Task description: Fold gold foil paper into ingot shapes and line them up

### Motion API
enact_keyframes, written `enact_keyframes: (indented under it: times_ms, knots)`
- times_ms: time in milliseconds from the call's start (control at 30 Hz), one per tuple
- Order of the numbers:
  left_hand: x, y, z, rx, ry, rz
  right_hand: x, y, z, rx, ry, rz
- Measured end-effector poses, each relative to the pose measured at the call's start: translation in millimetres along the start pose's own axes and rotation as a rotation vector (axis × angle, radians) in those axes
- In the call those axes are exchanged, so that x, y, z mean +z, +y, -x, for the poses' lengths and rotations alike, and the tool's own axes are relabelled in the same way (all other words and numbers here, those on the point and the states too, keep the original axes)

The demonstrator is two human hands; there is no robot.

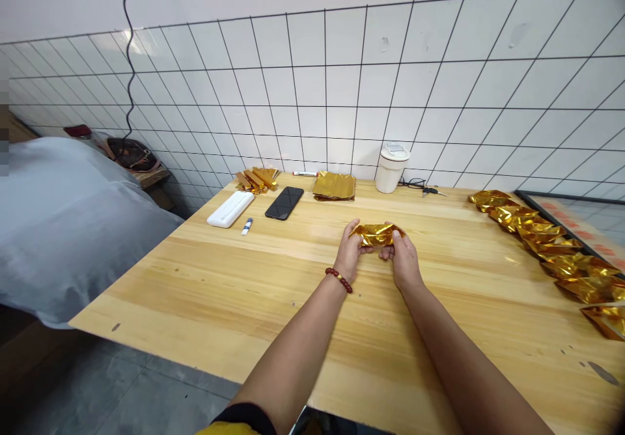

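Between my two hands is a folded gold foil paper piece [377,234], boat-like in shape, held just over the wooden table [234,292]. My left hand [348,251] grips its left end, thumb on the near side. At the right end, my right hand [404,257] pinches it with the thumb pressed on the foil. Some fingers are hidden behind or under the foil. A row of similar folded gold foil pieces [549,246] runs along the table's right side. Beyond my hands lies a stack of flat gold foil sheets [334,186].
Along the back are gold foil strips [257,180], a marker [305,174], a white lidded cup [392,169], glasses [414,182] and keys [433,191]. A white power bank [231,210], black phone [284,203] and small tube [247,226] lie left. A person in grey [83,226] is beside the table.
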State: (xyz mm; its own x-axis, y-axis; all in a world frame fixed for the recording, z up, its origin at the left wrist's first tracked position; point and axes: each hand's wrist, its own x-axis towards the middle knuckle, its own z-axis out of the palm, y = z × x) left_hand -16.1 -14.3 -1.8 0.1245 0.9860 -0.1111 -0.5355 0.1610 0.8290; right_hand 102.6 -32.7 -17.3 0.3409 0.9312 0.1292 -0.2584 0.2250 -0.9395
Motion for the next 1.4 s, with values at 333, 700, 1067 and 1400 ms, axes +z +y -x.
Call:
enact_keyframes:
  times_ms: [333,700,1067,1400]
  knots:
    - [-3.5,-6.9,-6.6,0.068,0.025,0.018,2.2,-0.5,1.3,-0.017,0.028,0.055]
    - [-1.0,-4.6,-1.1,0.044,-0.011,0.051,2.4,0.4,0.6,-0.017,0.014,0.041]
    - [-3.0,-3.5,-3.2,0.041,0.002,0.024,1.9,1.8,-1.2,-0.015,0.017,0.028]
    - [-1.2,-1.5,-1.4,0.048,-0.01,-0.002,2.6,0.7,-0.1,-0.004,0.03,0.016]
